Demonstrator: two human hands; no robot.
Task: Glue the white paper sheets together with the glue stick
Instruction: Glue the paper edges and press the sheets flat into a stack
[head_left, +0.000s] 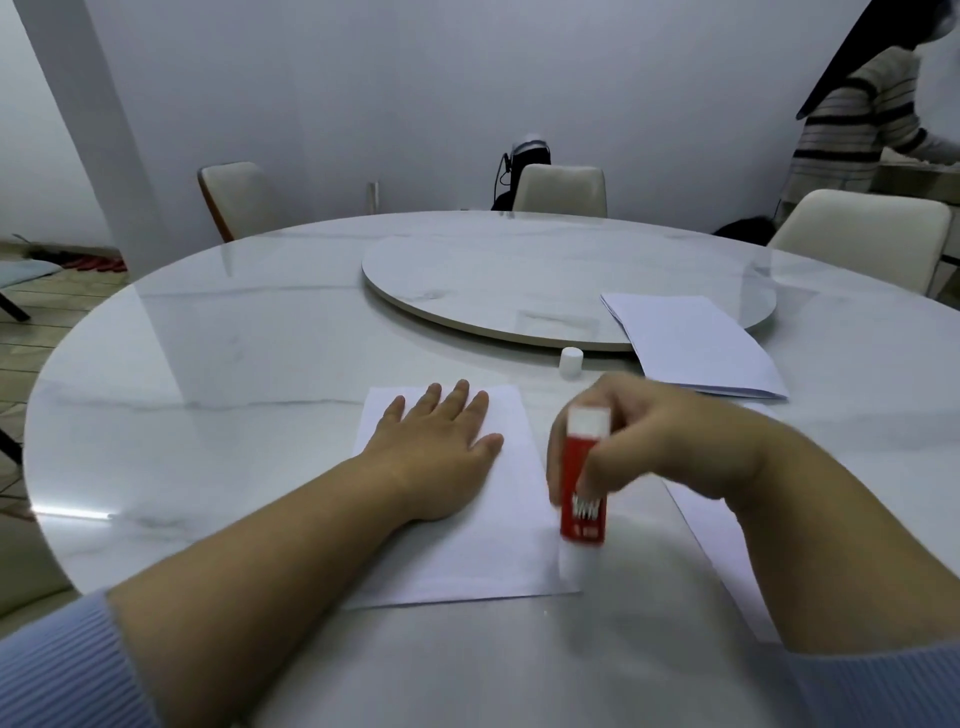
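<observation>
A white paper sheet (483, 551) lies flat on the marble table in front of me. My left hand (441, 441) rests palm down on its upper half, fingers spread. My right hand (660, 441) grips a red and white glue stick (584, 488), held upright with its white glue end down on the sheet's right edge; the stick is motion-blurred. Under my right forearm a second white sheet (727, 551) is partly hidden. The glue stick's white cap (571, 362) stands on the table beyond the sheet.
A stack of white sheets (696, 345) lies at the right, overlapping the round turntable (493, 275) in the table's middle. Several chairs stand around the far side. A person in a striped sweater (857, 124) is at the far right.
</observation>
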